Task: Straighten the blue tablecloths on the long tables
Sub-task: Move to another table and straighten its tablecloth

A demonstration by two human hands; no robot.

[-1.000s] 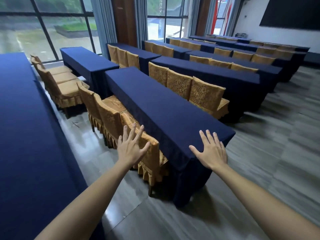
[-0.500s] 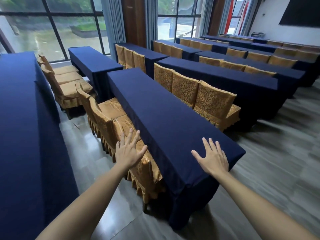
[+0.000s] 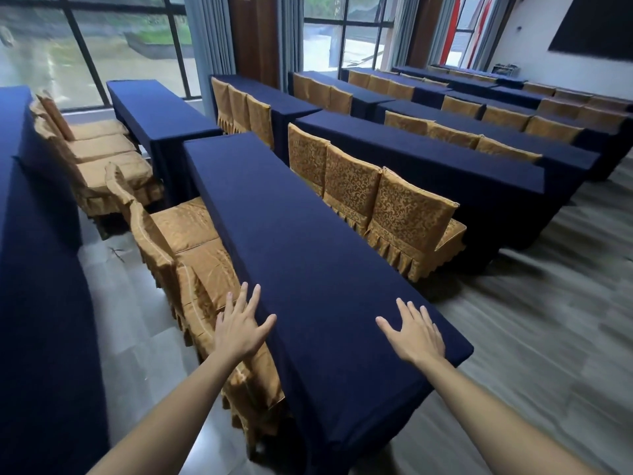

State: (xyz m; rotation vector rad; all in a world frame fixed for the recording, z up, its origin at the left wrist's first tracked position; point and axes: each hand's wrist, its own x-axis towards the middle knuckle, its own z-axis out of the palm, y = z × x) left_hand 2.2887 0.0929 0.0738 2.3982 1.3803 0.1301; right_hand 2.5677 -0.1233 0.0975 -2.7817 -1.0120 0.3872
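A long table under a dark blue tablecloth (image 3: pixel 291 234) runs away from me down the middle of the head view. My left hand (image 3: pixel 239 327) lies flat with fingers spread at the cloth's near left edge, thumb on the top. My right hand (image 3: pixel 416 332) rests flat, fingers straight, on the near right corner of the same cloth. The cloth hangs down over the table's near end. More blue-clothed tables (image 3: pixel 428 149) stand in rows to the right and behind.
Gold-covered chairs (image 3: pixel 191 255) line the table's left side, and others (image 3: pixel 404 214) back onto its right side. Another blue-clothed table (image 3: pixel 37 303) fills the left edge. Grey wood-look floor (image 3: pixel 548 320) lies open to the right. Large windows (image 3: pixel 102 39) span the far wall.
I have come closer to the table. Both hands, which hovered spread in the air short of it, now lie on the near end of the blue cloth.
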